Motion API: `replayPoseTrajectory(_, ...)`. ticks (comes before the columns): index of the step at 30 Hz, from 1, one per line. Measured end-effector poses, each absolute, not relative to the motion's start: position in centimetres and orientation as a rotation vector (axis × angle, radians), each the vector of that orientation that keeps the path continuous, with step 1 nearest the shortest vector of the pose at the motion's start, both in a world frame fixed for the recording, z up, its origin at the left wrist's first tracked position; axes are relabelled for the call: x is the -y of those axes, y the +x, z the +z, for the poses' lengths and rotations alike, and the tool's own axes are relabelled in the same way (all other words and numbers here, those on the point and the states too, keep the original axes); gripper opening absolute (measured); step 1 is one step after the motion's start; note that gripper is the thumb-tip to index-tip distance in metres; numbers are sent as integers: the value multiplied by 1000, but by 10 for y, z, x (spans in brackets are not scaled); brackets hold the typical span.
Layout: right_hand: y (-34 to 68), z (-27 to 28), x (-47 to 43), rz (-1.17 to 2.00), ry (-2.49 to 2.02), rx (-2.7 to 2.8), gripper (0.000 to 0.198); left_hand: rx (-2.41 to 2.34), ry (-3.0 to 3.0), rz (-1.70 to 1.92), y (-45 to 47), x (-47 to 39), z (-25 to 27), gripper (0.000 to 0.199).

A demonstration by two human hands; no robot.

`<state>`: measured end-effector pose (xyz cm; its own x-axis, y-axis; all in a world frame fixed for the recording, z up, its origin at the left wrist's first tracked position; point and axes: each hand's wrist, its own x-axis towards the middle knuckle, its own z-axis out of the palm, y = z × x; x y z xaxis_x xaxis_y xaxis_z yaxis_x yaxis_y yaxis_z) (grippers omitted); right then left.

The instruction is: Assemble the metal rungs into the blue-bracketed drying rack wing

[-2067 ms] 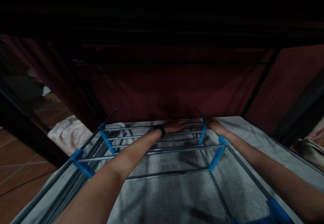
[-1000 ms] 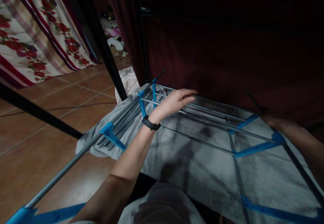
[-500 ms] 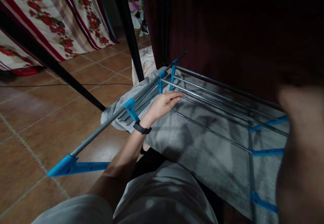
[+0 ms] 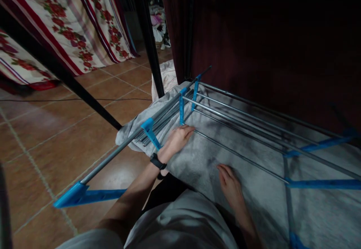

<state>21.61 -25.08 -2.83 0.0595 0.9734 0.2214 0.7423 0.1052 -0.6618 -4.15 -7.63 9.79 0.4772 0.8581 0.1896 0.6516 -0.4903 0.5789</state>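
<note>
A metal drying rack [image 4: 239, 155] with blue plastic brackets lies over a grey blanket [image 4: 197, 174]. My left hand [image 4: 179, 138], with a black band on its wrist, is closed around the left end of the lowest thin rod, just under a blue bracket [image 4: 181, 110]. Its fingertips are partly hidden from above. My right hand [image 4: 229, 185] hovers low over the blanket, or rests on it; which of the two I cannot tell. Its fingers are stretched out with nothing in them, to the right of my left hand and below the rod.
A bundle of grey rods [image 4: 160, 117] lies beside the rack's long left bar [image 4: 113, 155], which ends in a blue corner piece [image 4: 73, 194]. Dark posts [image 4: 152, 46] stand behind. A floral curtain [image 4: 70, 35] hangs over the tiled floor [image 4: 25, 129], where a thin cable [image 4: 113, 99] runs.
My right hand has come from the far right, where it was a blur, down to the blanket. My left hand has dropped slightly, and its fingers have closed at the rod's end.
</note>
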Motion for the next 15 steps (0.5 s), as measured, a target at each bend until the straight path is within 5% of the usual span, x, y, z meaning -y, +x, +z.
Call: replayPoseTrajectory(15, 225, -78, 274, 128, -1713, 1721, 40, -2135, 2230, 55, -21, 68, 58, 40)
